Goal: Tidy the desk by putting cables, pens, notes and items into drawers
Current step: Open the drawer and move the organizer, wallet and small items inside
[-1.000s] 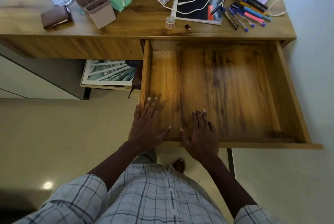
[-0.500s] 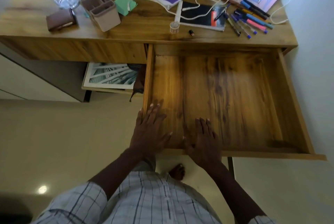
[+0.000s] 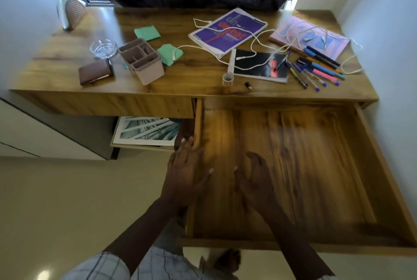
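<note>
At the far left of the desk (image 3: 191, 72) stands a clear glass dish (image 3: 103, 48), with a brown wallet (image 3: 95, 72) just in front of it and a beige pen holder (image 3: 141, 62) beside both. A green note (image 3: 147, 33) lies behind the holder. A second green note (image 3: 169, 54) touches the holder's right side, and one end of a white cable (image 3: 194, 46) rests on it. The cable loops rightward over a purple book (image 3: 228, 31), a black notebook (image 3: 259, 66) and a pink book (image 3: 309, 38) in the far right corner. A tape roll (image 3: 228, 79) and a small dark cap (image 3: 248, 85) sit near the front edge, just before the notebook. The pens (image 3: 316, 69) lie fanned to the right of the notebook, the rear ones against the pink book. So the cable, notes and pens are all on the desk top. Below it, a framed print (image 3: 146, 131) shows under the left part, and on the right the drawer (image 3: 316, 166) is pulled far out, its wooden floor in view. The left hand (image 3: 185, 171) hangs over the drawer's left wall, fingers straight and spread, its grip apart. The right hand (image 3: 255, 178) is over the drawer floor near the front left, fingers loosely bent, thumb toward the other hand, its grip apart as well. Both hands are blurred, so I cannot tell whether either touches the wood.
</note>
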